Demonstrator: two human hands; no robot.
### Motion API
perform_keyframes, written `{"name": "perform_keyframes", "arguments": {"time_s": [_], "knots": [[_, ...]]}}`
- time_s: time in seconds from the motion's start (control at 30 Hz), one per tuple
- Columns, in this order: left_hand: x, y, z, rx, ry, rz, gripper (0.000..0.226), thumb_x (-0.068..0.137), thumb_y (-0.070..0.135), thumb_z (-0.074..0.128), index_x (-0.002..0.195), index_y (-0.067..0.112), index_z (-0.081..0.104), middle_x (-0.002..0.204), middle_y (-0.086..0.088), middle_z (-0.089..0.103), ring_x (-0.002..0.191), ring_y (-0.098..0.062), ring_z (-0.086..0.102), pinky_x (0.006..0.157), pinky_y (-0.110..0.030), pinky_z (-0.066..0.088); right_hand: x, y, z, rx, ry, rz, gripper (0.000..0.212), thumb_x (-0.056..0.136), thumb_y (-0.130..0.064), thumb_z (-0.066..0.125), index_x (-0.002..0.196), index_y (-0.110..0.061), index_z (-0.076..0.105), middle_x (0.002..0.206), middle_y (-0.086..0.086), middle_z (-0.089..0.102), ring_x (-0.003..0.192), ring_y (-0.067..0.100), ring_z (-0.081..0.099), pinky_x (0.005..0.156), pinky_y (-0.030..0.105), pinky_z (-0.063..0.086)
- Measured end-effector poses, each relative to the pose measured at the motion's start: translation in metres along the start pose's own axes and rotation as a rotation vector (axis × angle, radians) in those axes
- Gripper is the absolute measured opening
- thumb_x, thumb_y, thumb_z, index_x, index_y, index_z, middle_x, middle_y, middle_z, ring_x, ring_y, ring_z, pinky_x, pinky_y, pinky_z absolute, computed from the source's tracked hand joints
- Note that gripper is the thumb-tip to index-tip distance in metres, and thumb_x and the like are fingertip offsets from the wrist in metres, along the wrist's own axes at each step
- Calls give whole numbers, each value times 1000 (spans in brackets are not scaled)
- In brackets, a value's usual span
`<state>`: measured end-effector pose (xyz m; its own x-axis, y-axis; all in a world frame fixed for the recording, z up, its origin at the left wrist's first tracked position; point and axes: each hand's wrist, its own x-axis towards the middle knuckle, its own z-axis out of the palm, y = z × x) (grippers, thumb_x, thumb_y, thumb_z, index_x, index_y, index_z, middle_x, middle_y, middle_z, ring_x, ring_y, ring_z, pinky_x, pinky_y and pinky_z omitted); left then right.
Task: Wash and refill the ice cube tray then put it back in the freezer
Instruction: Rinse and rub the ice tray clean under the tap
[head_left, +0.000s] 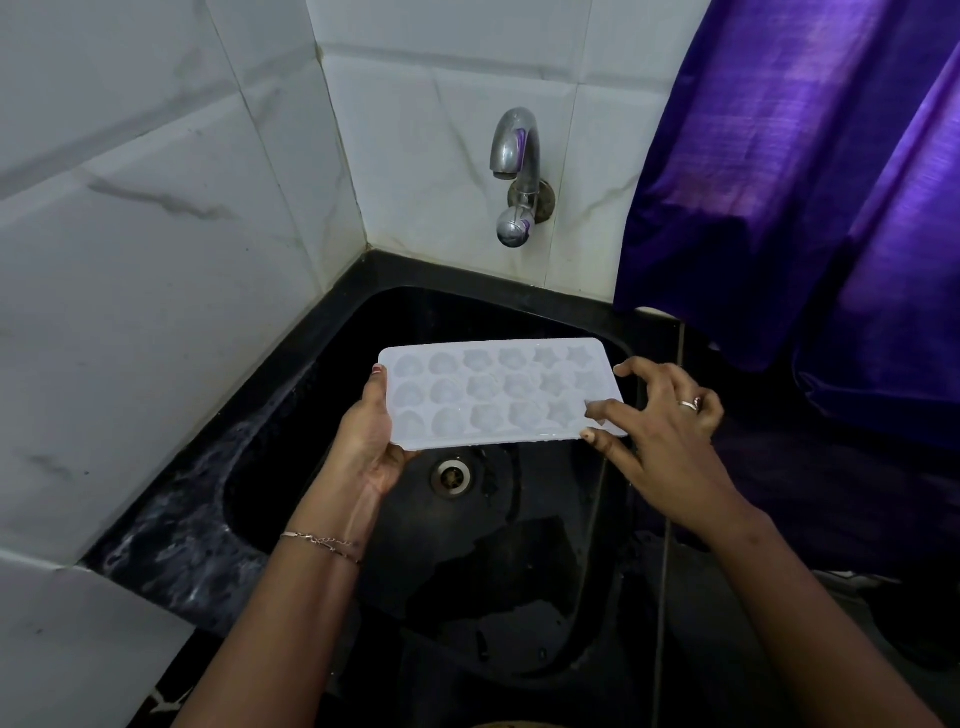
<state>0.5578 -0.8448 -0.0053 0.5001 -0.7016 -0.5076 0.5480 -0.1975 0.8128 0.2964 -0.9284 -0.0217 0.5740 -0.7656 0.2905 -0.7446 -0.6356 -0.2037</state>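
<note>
A white ice cube tray (498, 392) with several shaped moulds hangs level above the black sink (498, 561). My left hand (371, 441) grips its left short edge, thumb on top and fingers underneath. At the tray's right end, my right hand (660, 431) touches the near corner with thumb and a fingertip, the other fingers spread and loosely bent. A metal tap (514, 150) with a round knob sticks out of the tiled wall above the sink. No water runs from it.
White marble-look tiles (156, 260) cover the wall to the left and behind. A purple curtain (810, 182) hangs on the right over the counter edge. The sink drain (451, 475) lies just below the tray. Black counter (171, 540) rims the sink.
</note>
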Motion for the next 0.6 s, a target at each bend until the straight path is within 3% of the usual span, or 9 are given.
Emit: {"name": "perform_keyframes", "arguments": {"time_s": [0.07, 0.23, 0.37, 0.5, 0.6], "knots": [[1, -1, -1, 10, -8, 1, 42, 103, 45, 34, 95, 18, 65, 75, 2, 76, 76, -19, 71, 60, -34, 57, 0, 0, 2, 38, 0, -5, 43, 86, -64, 37, 100, -38, 68, 134, -2, 39, 129, 22, 23, 97, 52, 19], [3, -6, -4, 8, -18, -16, 42, 103, 45, 33, 101, 18, 65, 81, 0, 76, 73, -19, 73, 51, -30, 56, -2, 1, -1, 60, 19, 66, 40, 83, -67, 40, 96, -41, 66, 133, -3, 38, 129, 20, 21, 98, 52, 16], [7, -7, -7, 6, -3, -27, 42, 102, 47, 35, 103, 18, 65, 88, -2, 77, 76, -20, 73, 60, -35, 57, -3, 0, -1, 73, -21, 34, 42, 83, -67, 38, 101, -42, 66, 138, -4, 35, 131, 20, 18, 100, 54, 16], [6, -8, -6, -2, -1, -26, 41, 102, 46, 35, 104, 17, 65, 84, -1, 77, 74, -20, 74, 55, -32, 58, -1, -3, -4, 149, 1, 48, 26, 85, -55, 57, 105, -38, 60, 136, -4, 33, 132, 19, 16, 101, 44, 10], [5, -9, -3, -9, -7, -18, 39, 103, 45, 34, 99, 20, 64, 81, 0, 77, 78, -21, 72, 60, -34, 57, 2, -11, -8, 160, -50, -16, 28, 87, -40, 61, 114, -40, 52, 141, -8, 24, 135, 16, 12, 101, 40, 6]]}}
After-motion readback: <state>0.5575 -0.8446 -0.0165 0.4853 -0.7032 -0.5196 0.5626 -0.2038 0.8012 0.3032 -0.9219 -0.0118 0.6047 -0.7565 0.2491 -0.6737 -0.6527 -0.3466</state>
